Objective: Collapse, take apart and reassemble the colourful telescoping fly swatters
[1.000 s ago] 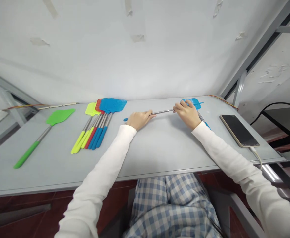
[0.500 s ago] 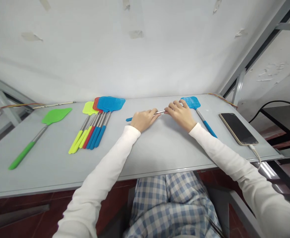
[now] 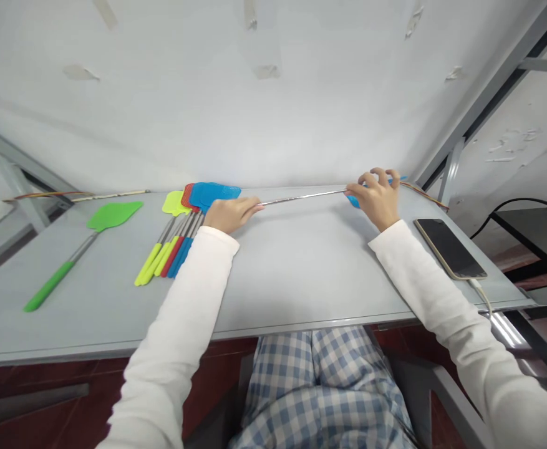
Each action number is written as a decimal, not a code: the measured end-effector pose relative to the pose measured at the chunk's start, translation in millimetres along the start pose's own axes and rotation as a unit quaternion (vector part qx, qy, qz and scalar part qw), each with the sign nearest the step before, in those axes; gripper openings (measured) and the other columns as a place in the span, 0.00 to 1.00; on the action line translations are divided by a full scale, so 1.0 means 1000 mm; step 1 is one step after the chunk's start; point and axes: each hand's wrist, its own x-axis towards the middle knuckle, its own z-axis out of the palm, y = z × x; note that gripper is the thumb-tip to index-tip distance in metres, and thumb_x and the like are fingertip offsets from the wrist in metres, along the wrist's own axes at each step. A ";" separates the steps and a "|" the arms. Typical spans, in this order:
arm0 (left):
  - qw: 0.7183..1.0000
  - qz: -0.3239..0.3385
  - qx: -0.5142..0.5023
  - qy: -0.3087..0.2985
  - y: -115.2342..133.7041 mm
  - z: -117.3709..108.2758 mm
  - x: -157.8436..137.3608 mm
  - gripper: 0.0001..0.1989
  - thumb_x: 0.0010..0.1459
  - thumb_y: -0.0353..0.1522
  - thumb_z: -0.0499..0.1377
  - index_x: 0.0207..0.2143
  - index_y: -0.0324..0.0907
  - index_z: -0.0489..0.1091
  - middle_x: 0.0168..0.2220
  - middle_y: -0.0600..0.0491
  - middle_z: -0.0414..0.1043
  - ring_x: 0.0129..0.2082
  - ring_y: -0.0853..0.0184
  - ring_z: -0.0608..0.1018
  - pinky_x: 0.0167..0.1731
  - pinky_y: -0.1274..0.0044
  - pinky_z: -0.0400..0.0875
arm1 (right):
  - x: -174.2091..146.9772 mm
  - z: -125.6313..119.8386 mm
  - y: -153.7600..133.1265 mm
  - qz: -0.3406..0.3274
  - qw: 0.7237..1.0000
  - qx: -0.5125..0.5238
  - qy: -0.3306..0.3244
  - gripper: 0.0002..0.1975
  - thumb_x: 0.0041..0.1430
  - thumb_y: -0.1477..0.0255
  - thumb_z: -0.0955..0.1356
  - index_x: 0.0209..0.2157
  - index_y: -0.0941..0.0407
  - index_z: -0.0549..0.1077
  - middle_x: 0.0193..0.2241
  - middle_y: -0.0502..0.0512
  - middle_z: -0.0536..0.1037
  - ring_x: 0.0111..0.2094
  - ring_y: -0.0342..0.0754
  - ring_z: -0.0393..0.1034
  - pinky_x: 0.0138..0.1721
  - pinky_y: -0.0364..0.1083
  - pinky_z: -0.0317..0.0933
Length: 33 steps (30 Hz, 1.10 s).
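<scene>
A thin metal rod [image 3: 301, 197], the shaft of a fly swatter, stretches between my two hands above the table. My left hand [image 3: 231, 214] is closed around its left end and covers part of the swatter pile. At the other end, my right hand [image 3: 377, 198] pinches the rod between thumb and fingers, the other fingers raised. A blue edge [image 3: 397, 179] shows behind those fingers; it may be the held swatter's head. Below the right hand, part of a blue swatter [image 3: 353, 201] shows on the table, the rest hidden by hand and sleeve.
Several yellow, red and blue fly swatters [image 3: 173, 249] lie bunched at left. A green fly swatter [image 3: 114, 215] rests farther left. To the right is a phone [image 3: 451, 248] with a white cable [image 3: 481, 292]. The grey table [image 3: 292, 274] meets a white wall behind.
My hands have moved apart, left hand leftward and right hand rightward. A much longer stretch of metal shaft now shows between them. The view has shifted slightly.
</scene>
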 end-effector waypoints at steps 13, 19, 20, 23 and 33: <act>0.997 0.055 -0.059 0.022 0.061 0.017 0.005 0.21 0.68 0.43 0.43 0.44 0.43 0.71 0.37 0.46 0.79 0.34 0.62 0.80 0.27 0.75 0.58 | -0.003 -0.013 -0.066 -0.159 0.985 0.021 -0.070 0.17 0.71 0.72 0.54 0.44 0.57 0.71 0.34 0.58 0.74 0.36 0.50 0.63 0.38 0.48 0.47; 0.992 0.104 -0.053 0.042 0.076 0.022 0.007 0.26 0.68 0.46 0.39 0.38 0.42 0.71 0.30 0.46 0.77 0.26 0.64 0.78 0.23 0.75 0.56 | -0.003 -0.014 -0.069 -0.216 0.974 0.025 -0.062 0.17 0.71 0.71 0.54 0.43 0.55 0.73 0.32 0.55 0.73 0.33 0.49 0.62 0.36 0.47 0.45; 0.992 0.109 -0.054 0.041 0.075 0.022 0.009 0.26 0.68 0.46 0.39 0.38 0.42 0.71 0.30 0.46 0.77 0.26 0.65 0.78 0.23 0.75 0.56 | -0.002 -0.013 -0.065 -0.214 0.974 0.026 -0.068 0.17 0.71 0.72 0.55 0.42 0.55 0.73 0.31 0.55 0.73 0.33 0.49 0.61 0.35 0.47 0.45; 0.993 0.110 -0.047 0.026 0.072 0.018 0.012 0.26 0.68 0.47 0.40 0.40 0.42 0.72 0.33 0.45 0.78 0.26 0.65 0.78 0.23 0.75 0.57 | 0.002 -0.011 -0.053 -0.203 0.976 0.027 -0.075 0.17 0.70 0.75 0.55 0.41 0.54 0.74 0.29 0.55 0.73 0.32 0.48 0.61 0.35 0.47 0.44; 0.999 0.034 0.011 -0.006 0.033 -0.001 0.013 0.23 0.65 0.50 0.47 0.44 0.44 0.73 0.32 0.48 0.80 0.30 0.61 0.80 0.23 0.77 0.55 | 0.003 -0.004 0.007 -0.099 0.993 -0.021 -0.058 0.19 0.67 0.78 0.55 0.39 0.52 0.75 0.28 0.55 0.72 0.33 0.50 0.59 0.36 0.49 0.44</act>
